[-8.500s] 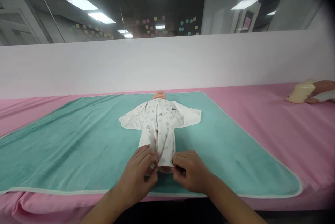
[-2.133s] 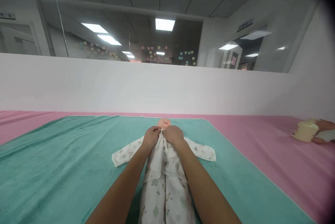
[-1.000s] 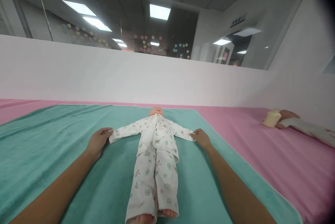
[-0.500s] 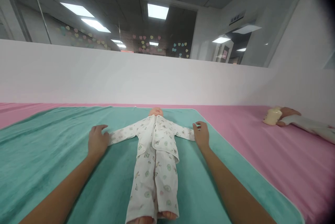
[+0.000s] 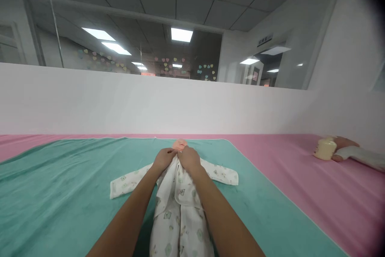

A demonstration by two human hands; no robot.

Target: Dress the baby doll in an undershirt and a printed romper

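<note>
- Forearms, both yours, lie over much of the doll's (image 5: 179,144) trunk. Only the top of its peach head shows past your knuckles, and its face is hidden.
- The lower edge of the view cuts off the legs of the printed suit (image 5: 180,217), so the feet are out of sight.
- Your left hand (image 5: 164,159) and right hand (image 5: 188,158) meet at the collar just under the head, with fingers curled tight on the suit's cloth. The fingertips are tucked away, and what sits between them is hard to make out.
- The suit is thin, soft white cloth with small green and grey prints. One front panel is folded over the other, and both sleeves are spread flat sideways.
- The doll lies on its back in the middle of a teal blanket (image 5: 60,193), which is plush, faintly creased and edged in white.
- A smooth pink sheet (image 5: 300,185) beneath runs to a plain white partition (image 5: 120,104).
- Far right, a cream rounded object (image 5: 325,149) lies on the sheet, beside peach and white shapes that are too small to identify.
</note>
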